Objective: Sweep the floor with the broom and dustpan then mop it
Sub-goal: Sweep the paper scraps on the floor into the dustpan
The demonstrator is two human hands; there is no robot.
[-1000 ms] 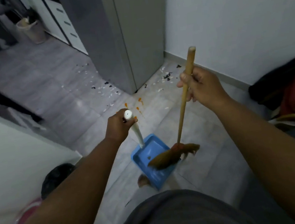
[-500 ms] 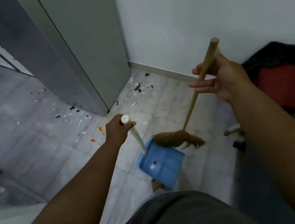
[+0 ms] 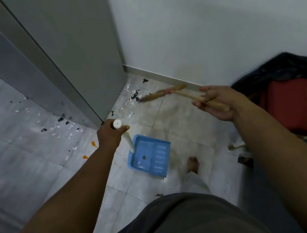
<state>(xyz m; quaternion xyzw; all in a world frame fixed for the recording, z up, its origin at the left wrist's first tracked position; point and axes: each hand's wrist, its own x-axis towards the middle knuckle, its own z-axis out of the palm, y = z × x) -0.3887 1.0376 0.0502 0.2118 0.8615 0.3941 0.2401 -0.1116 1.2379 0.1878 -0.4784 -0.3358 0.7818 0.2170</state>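
The wooden-handled broom (image 3: 162, 94), brown bristles blurred, is grasped by the right hand (image 3: 217, 104) fingers (image 3: 200, 102), just beside black-and-white scraps (image 3: 134, 96) near the wall. The blue dustpan (image 3: 149, 155), low at the floor (image 3: 185, 128), is held by its white handle in the left hand (image 3: 108, 135).

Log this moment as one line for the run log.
phase: sweeping | left hand: grips dustpan handle | right hand: holds broom, head beside scraps | floor: scraps unswept
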